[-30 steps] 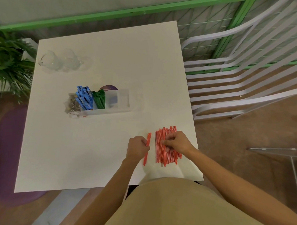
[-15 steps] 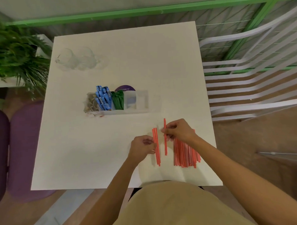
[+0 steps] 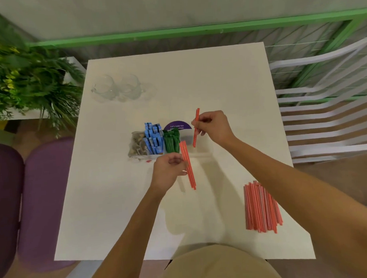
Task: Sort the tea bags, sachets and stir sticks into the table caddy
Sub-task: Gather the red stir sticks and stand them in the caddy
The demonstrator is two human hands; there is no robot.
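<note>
The right hand pinches one stick, long axis running near-to-far, over the caddy's right-end compartment, so it is nearer the slot. The left hand grips a few sticks just before the caddy; the pile lies well apart.

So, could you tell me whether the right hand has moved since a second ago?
Yes. The right hand left the stick pile and went forward to the caddy, pinching one stir stick.

Red stir stick over clear caddy
</note>
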